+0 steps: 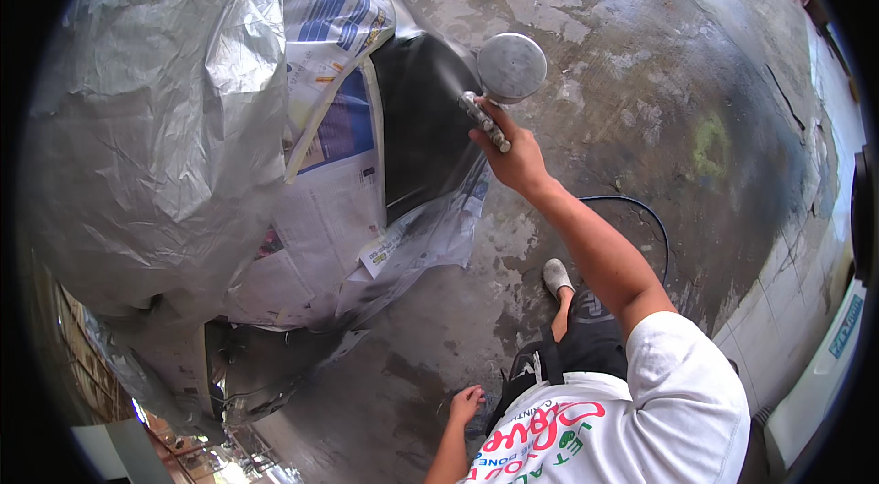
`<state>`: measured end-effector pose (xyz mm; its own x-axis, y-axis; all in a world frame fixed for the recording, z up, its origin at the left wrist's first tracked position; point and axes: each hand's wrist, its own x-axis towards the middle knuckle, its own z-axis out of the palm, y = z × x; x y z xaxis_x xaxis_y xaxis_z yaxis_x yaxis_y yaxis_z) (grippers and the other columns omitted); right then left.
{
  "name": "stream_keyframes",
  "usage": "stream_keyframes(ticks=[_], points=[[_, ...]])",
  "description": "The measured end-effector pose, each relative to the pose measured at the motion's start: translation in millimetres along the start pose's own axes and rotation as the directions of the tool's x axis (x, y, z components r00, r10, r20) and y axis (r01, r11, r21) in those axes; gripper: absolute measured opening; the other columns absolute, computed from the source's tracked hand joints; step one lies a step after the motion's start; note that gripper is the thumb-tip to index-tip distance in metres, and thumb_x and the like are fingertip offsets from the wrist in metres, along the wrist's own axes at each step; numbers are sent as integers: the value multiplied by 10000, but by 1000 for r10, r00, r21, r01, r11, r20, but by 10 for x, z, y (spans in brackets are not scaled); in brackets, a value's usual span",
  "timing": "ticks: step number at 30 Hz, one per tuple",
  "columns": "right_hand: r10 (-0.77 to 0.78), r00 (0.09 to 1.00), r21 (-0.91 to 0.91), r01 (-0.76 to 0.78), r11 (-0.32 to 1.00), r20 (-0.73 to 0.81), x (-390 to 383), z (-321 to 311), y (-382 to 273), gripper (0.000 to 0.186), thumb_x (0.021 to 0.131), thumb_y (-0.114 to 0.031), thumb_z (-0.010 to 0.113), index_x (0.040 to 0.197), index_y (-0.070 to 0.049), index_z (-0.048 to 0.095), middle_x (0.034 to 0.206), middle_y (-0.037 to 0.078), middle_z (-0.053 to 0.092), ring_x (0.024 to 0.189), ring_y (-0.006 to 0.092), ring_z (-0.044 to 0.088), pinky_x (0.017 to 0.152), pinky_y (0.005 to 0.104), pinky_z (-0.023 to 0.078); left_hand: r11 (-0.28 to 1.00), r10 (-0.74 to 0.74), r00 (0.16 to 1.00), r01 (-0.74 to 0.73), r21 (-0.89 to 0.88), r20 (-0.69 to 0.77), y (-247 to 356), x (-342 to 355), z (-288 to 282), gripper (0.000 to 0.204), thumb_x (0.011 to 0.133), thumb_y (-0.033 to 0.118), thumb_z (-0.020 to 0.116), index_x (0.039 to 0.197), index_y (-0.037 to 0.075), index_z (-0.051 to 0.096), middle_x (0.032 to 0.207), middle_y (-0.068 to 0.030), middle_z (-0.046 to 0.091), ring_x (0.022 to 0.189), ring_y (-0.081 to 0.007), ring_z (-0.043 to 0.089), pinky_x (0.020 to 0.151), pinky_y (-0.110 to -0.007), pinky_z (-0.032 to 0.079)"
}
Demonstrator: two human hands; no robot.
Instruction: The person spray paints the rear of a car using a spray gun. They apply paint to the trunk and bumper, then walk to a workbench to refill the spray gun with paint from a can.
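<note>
Head view: right hand point(515, 157) grips spray gun point(502, 81); left hand point(465, 403) hangs loosely curled.

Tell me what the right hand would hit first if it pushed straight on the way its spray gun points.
Most likely the black panel. The right hand aims the spray gun left at it, with only open air between them; depth is hard to judge in this fisheye view.
</note>
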<state>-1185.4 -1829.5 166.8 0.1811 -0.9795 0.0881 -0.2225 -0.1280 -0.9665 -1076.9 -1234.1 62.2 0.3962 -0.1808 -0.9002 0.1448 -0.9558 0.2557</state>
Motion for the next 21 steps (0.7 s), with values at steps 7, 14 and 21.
stream_keyframes(ticks=[7, 14, 21], points=[[-114, 927, 83, 90, 993, 357, -876, 568, -13, 429, 909, -369, 738, 1308, -264, 619, 946, 157, 737, 902, 423, 691, 772, 517, 548, 940, 233, 959, -265, 217, 159, 438, 283, 834, 366, 1031, 282, 617, 1322, 64, 660, 1102, -78, 766, 973, -146, 728, 855, -291, 548], [65, 897, 72, -107, 992, 437, -766, 628, 288, 419, 858, -423, 809, 1234, -260, 727, 1004, 120, 765, 972, 345, 727, 837, 432, 568, 904, 273, 922, -343, 254, 274, 158, 660, 1033, 363, 1021, 318, 624, 1294, 87, 679, 1016, -93, 768, 920, -169, 731, 844, -317, 552], [-63, 988, 95, 78, 992, -144, 108, -5, 659, 449, 886, -420, 795, 1246, -159, 730, 1027, 171, 758, 989, 321, 741, 839, 389, 558, 864, 203, 940, -304, 402, 275, -687, 694, 533, 337, 1000, 303, 653, 1259, 95, 701, 975, -78, 775, 889, -153, 738, 824, -302, 559]])
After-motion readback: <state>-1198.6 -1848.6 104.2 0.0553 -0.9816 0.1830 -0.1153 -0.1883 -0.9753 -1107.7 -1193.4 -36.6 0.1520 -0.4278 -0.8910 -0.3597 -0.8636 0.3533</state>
